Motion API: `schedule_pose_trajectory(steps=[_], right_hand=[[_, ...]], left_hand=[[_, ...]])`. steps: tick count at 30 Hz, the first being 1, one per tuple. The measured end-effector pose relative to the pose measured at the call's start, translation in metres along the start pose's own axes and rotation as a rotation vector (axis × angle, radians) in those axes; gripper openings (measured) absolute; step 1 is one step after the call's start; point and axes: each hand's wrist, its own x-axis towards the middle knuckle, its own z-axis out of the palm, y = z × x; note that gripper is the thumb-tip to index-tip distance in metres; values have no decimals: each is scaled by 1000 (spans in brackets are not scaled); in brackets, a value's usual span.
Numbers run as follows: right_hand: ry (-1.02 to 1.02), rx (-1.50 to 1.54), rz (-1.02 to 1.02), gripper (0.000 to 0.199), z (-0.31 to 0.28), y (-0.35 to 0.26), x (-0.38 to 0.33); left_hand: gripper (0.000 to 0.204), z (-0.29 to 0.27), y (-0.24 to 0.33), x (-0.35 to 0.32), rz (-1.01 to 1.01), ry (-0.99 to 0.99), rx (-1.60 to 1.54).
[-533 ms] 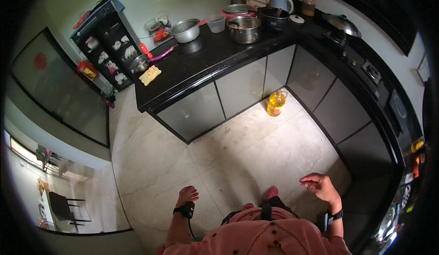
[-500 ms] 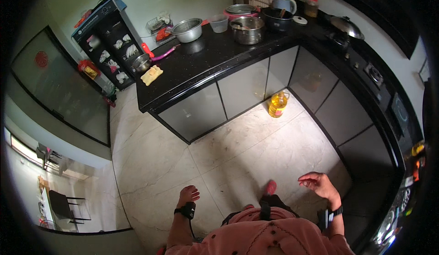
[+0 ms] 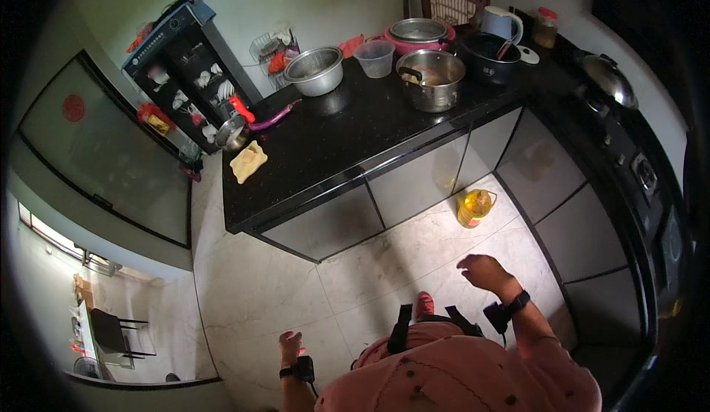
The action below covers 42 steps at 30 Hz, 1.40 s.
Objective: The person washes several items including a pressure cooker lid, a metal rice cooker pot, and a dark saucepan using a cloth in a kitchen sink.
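Basically no grasp yet: reads as an approach step. Left hand [image 3: 289, 347] is low over the floor [image 3: 259, 286], fingers loosely spread, apparently empty. Right hand [image 3: 484, 270] sits further forward, fingers half curled, nothing visible in it, palm side hidden. Nearest item: yellow oil bottle [image 3: 473, 209], on the floor beside the grey cabinets [image 3: 325, 223], clear of the right hand. Steel pot [image 3: 433, 100] and basin [image 3: 314, 79] are on the black tabletop [image 3: 340, 138]. Grasping any calls for stepping closer, fingers wider
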Motion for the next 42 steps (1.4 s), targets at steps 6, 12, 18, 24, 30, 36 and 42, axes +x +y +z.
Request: schedule_pose_trajectory(steps=[6,12,18,24,30,36,42], right_hand=[[-66,40,-159,20,-34,4,102],[-94,90,-285,20,-48,-29,200],[-38,222,-222,19,-78,-67,278],[-5,153,-105,18,-107,-127,356],[-44,102,-23,19,-109,-166,414],[-143,94,65,21,-109,-176,448],[-161,100,14,22,-106,-178,475]], left_hand=[[35,23,80,-25,148,168,-200],[22,5,200,-7,397,190,-371],[17,-2,332,101,620,144,-374],[26,6,445,222,903,244,11],[32,21,510,258,826,201,268],[30,29,519,283,859,178,361],[32,28,511,297,983,120,136]])
